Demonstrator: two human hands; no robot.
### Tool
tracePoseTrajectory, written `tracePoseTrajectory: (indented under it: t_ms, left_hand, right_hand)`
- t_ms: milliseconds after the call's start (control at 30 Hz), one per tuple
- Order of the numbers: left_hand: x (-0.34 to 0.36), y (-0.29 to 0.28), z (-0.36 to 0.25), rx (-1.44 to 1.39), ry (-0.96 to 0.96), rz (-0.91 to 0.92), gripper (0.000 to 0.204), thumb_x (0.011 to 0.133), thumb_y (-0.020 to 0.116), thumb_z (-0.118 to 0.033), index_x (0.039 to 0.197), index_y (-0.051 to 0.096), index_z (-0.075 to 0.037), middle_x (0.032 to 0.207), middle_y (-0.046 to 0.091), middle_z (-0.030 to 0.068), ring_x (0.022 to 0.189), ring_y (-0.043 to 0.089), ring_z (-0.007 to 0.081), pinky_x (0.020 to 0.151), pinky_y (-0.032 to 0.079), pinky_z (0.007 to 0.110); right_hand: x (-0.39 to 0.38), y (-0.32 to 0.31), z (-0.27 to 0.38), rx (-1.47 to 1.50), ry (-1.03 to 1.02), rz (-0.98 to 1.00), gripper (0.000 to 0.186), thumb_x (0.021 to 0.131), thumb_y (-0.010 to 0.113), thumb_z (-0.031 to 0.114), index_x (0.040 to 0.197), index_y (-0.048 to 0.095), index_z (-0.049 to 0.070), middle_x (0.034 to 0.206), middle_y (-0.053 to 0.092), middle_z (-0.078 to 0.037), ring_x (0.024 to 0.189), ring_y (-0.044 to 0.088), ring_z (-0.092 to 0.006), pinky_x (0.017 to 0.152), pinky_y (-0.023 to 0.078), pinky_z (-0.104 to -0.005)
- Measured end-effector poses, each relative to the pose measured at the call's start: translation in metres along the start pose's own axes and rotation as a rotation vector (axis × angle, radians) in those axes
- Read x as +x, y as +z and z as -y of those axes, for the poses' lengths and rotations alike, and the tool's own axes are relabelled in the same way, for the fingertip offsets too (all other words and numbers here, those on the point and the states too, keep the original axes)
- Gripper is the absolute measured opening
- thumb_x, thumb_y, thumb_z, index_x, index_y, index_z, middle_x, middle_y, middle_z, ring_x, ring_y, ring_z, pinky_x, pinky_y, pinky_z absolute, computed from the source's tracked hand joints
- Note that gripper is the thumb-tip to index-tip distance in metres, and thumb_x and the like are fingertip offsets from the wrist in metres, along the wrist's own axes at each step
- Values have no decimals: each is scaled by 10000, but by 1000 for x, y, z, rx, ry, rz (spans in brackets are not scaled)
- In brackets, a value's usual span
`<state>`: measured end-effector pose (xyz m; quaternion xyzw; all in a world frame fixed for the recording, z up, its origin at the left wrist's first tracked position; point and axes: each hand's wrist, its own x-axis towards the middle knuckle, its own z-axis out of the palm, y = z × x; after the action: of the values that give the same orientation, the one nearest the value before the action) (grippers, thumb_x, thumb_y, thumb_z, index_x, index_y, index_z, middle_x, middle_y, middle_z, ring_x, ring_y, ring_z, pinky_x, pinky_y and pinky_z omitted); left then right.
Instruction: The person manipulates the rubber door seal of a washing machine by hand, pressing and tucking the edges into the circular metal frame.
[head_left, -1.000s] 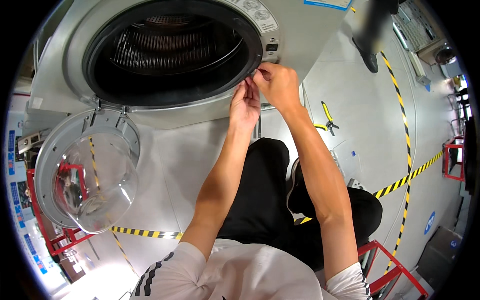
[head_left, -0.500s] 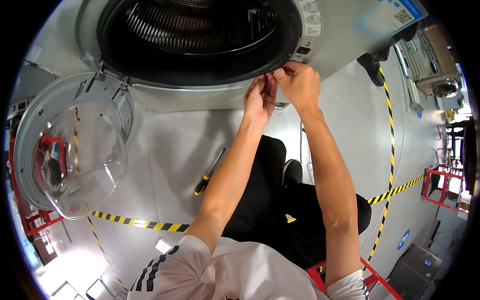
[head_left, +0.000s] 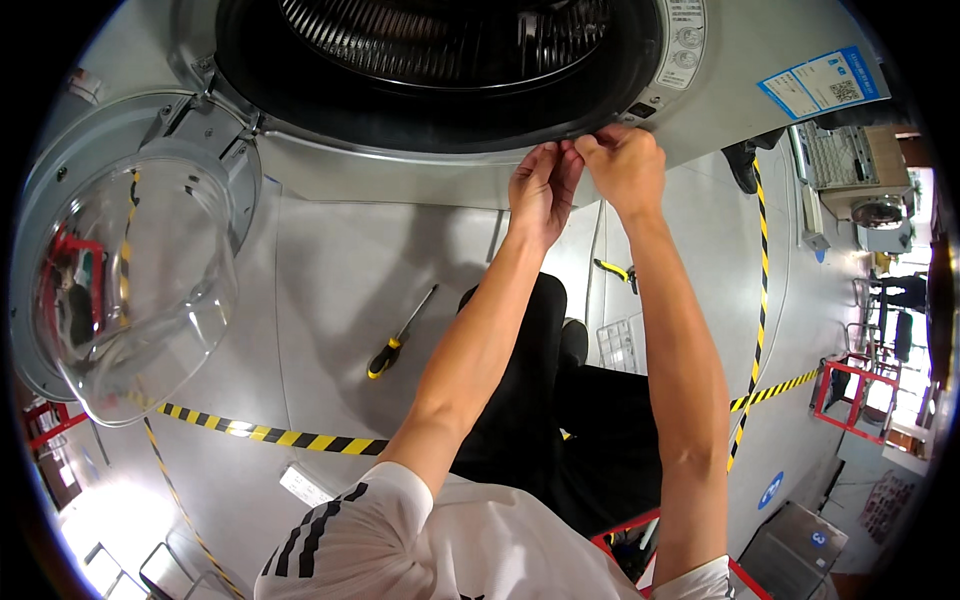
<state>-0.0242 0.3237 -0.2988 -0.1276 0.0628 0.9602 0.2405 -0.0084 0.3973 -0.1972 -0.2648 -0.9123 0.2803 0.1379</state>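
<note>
Label [head_left: 800, 90], blue-white, on washer [head_left: 735, 60] — hands [head_left: 628, 172] at black gasket [head_left: 450, 138].

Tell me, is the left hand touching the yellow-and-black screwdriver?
Apart. The head view shows the left hand up at the washing machine, while the screwdriver lies on the floor, with a clear gap between them.

I wear a white T-shirt [head_left: 525, 540], its cloth loose and creased, with a small dark mark cut off by the lower edge of view; dark stripes [head_left: 315, 530] run side by side along my left shoulder to the short sleeve [head_left: 402, 492]; my right sleeve [head_left: 695, 582] shows only in part; my left hand [head_left: 540, 195] and right hand [head_left: 628, 172] are bare, as are both forearms; my trousers [head_left: 512, 425] are plain black; one dark shoe [head_left: 573, 343] shows partly.
</note>
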Motion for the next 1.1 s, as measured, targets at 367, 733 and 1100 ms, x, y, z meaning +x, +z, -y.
tracePoseTrajectory:
  t_ms: [367, 733, 1100]
  left_hand:
    - [-2, 9, 3, 143, 87, -103, 170, 955, 445, -104, 892, 570, -9, 874, 629, 101, 788, 617, 156, 785, 553, 274]
    - [5, 10, -5, 325, 7, -301, 233, 940, 505, -219, 887, 587, -7, 877, 632, 89, 796, 618, 197, 739, 534, 312]
    - [10, 14, -29, 559, -152, -182, 107, 886, 559, -89, 913, 599, 7, 859, 642, 96, 791, 637, 205, 740, 558, 324]
  right_hand:
    - [-2, 4, -2, -45, 12, -17, 209, 697, 654, 279, 773, 706, 91, 696, 681, -88, 675, 653, -269, 637, 508, -366]
    - [-11, 2, 14, -270, 23, -57, 234, 718, 658, 316, 796, 707, 101, 732, 686, -98, 711, 658, -300, 649, 514, -388]
    - [-13, 19, -7, 257, 3, -167, 172, 799, 636, 166, 880, 695, 27, 773, 689, -140, 752, 674, -301, 708, 521, -380]
